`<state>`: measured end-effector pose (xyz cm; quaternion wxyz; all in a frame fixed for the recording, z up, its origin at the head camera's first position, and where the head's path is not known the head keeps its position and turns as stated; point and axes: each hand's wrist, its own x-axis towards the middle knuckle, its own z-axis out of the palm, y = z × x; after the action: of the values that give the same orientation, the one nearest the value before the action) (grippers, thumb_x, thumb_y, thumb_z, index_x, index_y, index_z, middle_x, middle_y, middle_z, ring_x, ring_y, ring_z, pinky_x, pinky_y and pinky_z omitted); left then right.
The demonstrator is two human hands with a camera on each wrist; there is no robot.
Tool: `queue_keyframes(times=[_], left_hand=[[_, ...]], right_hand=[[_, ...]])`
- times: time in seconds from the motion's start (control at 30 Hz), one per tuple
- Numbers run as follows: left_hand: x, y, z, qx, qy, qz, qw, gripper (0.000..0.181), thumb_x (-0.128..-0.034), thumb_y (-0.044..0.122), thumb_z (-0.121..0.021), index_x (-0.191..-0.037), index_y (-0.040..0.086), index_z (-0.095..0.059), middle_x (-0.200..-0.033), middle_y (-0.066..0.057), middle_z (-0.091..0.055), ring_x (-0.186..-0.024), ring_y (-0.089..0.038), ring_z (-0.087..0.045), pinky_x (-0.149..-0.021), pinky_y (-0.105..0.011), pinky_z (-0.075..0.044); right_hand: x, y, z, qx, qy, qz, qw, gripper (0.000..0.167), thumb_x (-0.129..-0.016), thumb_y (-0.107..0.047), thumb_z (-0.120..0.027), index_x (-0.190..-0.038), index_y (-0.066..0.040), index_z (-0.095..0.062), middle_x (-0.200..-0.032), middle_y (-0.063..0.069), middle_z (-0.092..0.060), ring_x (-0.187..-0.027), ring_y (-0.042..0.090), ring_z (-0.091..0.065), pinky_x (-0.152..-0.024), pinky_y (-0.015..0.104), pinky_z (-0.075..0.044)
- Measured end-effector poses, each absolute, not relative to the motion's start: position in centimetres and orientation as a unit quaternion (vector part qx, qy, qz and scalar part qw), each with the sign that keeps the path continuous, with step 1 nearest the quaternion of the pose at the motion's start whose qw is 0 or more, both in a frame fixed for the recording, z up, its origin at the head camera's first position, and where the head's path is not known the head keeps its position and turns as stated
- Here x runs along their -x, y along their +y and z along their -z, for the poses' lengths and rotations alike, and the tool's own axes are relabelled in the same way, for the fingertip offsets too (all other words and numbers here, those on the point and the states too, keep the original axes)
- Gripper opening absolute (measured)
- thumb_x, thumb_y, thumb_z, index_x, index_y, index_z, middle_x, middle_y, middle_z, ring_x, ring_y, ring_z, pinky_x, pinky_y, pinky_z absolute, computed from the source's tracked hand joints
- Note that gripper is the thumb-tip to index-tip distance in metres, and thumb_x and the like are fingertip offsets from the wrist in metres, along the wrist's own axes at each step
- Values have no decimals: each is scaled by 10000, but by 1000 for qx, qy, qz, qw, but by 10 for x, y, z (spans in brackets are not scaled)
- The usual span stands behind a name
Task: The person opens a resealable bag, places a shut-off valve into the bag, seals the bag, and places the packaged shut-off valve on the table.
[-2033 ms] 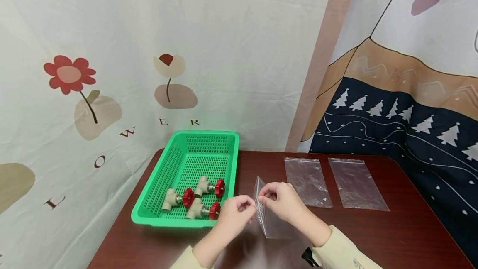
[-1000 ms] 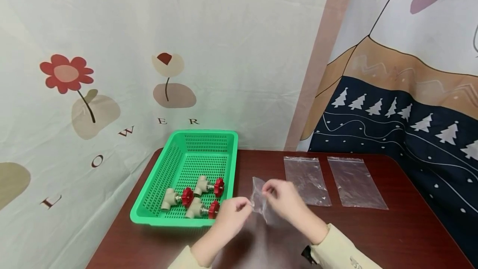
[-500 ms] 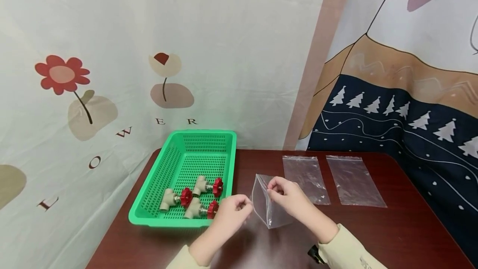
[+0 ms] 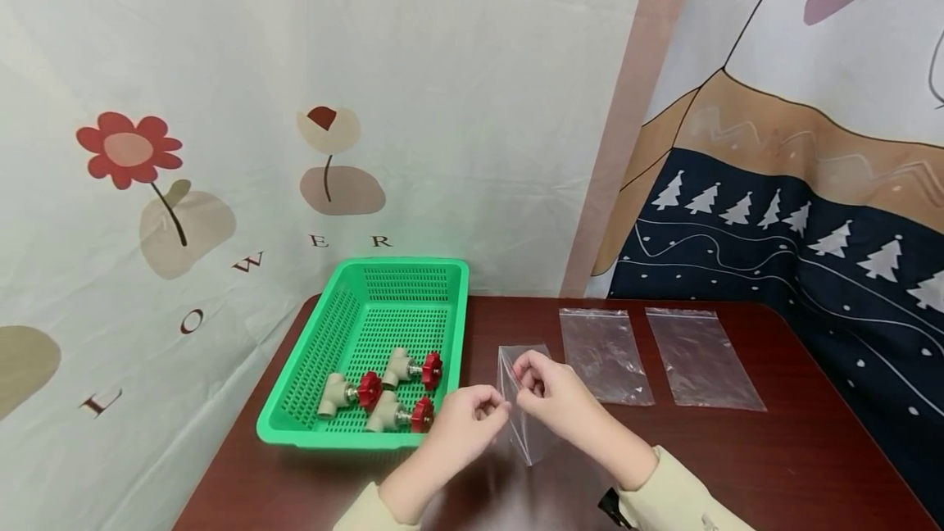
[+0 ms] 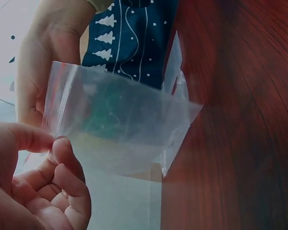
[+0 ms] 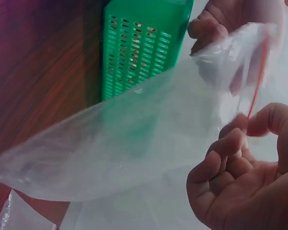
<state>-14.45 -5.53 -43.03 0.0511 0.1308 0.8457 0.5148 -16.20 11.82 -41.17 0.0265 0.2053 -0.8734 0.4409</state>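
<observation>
A clear zip-lock bag (image 4: pixel 527 437) hangs between my two hands above the table. Thumb and forefinger of my left hand (image 4: pixel 463 426) pinch its mouth edge on the left. My right hand (image 4: pixel 555 392) pinches the opposite edge, and the two sides of the mouth stand close together. In the left wrist view the bag (image 5: pixel 120 122) spreads away from the left fingertips, its zip strip upright. A red line runs along the mouth of the bag (image 6: pixel 134 139) in the right wrist view. Nothing is visible inside it.
Left of my hands stands a green basket (image 4: pixel 460 326) with three beige pipe valves (image 4: pixel 385 414) with red handwheels. Two flat clear bags, one nearer (image 4: pixel 605 359) and one farther right (image 4: pixel 704 359), lie on the dark red table (image 4: pixel 804 449). A printed cloth hangs behind.
The bag's mouth stood wide half a second ago and is now narrower, with my hands closer together. A second ago the bag was crumpled between them. Basket and flat bags stay put.
</observation>
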Motion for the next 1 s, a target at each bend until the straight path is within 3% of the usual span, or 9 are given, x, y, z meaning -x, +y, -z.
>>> queue_keyframes(times=[0.17,0.3,0.4,0.63,0.8,1.0], left_hand=[[144,-56,431,-136,842,-521,40,144,-891,160,-622,-759,109,-648,-542,32,-550,-469,-46,-525,-434,-199,-414],[145,-57,431,-127,834,-536,30,152,-895,164,-630,-762,92,-648,-580,-67,-602,-483,-53,-536,-436,-196,-417],[145,-58,430,-107,838,-535,24,158,-884,153,-639,-741,88,-638,-593,-103,-617,-478,-65,-537,-435,-204,-422],[146,-64,428,-63,867,-493,-33,207,-802,117,-637,-613,118,-554,-499,55,-453,-485,-50,-452,-448,-197,-376],[148,-69,426,-55,874,-479,-58,210,-757,89,-605,-576,119,-503,-487,63,-376,-496,-42,-384,-458,-188,-312],[147,-70,424,-62,857,-511,-27,200,-792,84,-599,-606,92,-527,-505,47,-437,-468,-47,-425,-439,-195,-362]], right_hand=[[158,115,414,-198,-888,-412,43,239,-728,-44,-628,-934,-127,-541,-604,-110,-478,-499,-2,-408,-483,177,-377],[155,114,413,-189,-907,-373,51,139,-747,-95,-676,-826,-162,-583,-602,-125,-490,-511,-16,-412,-481,175,-379],[153,114,412,-173,-921,-343,69,154,-730,-95,-678,-746,-196,-562,-581,-143,-462,-510,-15,-397,-474,175,-353],[149,123,407,-139,-934,-313,103,256,-709,-93,-637,-887,-195,-484,-562,-173,-413,-458,-10,-366,-444,192,-309],[151,137,402,-132,-919,-351,120,277,-751,-42,-606,-946,-167,-453,-584,-140,-427,-480,-4,-378,-441,193,-323],[153,146,401,-257,-907,-277,187,252,-795,-13,-611,-989,-135,-506,-717,-121,-435,-544,-23,-369,-465,145,-337]])
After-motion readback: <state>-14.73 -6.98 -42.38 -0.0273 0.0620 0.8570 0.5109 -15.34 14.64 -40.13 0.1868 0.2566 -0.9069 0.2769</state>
